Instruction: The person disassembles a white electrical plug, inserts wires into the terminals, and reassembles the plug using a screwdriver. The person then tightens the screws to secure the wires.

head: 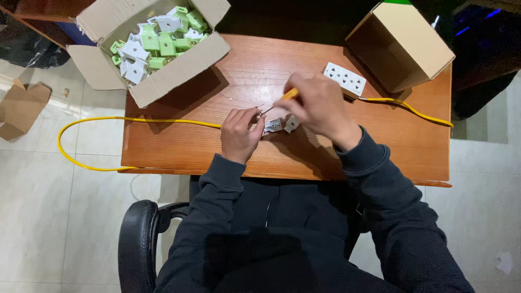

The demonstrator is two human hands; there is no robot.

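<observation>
Head view: right hand (320,106) closed around a yellow-handled screwdriver (282,100), left hand (240,134) pinching a small white part (273,126).

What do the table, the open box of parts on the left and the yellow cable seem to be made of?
The table looks like reddish-brown wood with a smooth sheen and visible grain. The open box is plain brown cardboard, matte, with folded flaps. The yellow cable seems to be plastic- or rubber-sheathed, bending in loose curves.
</observation>
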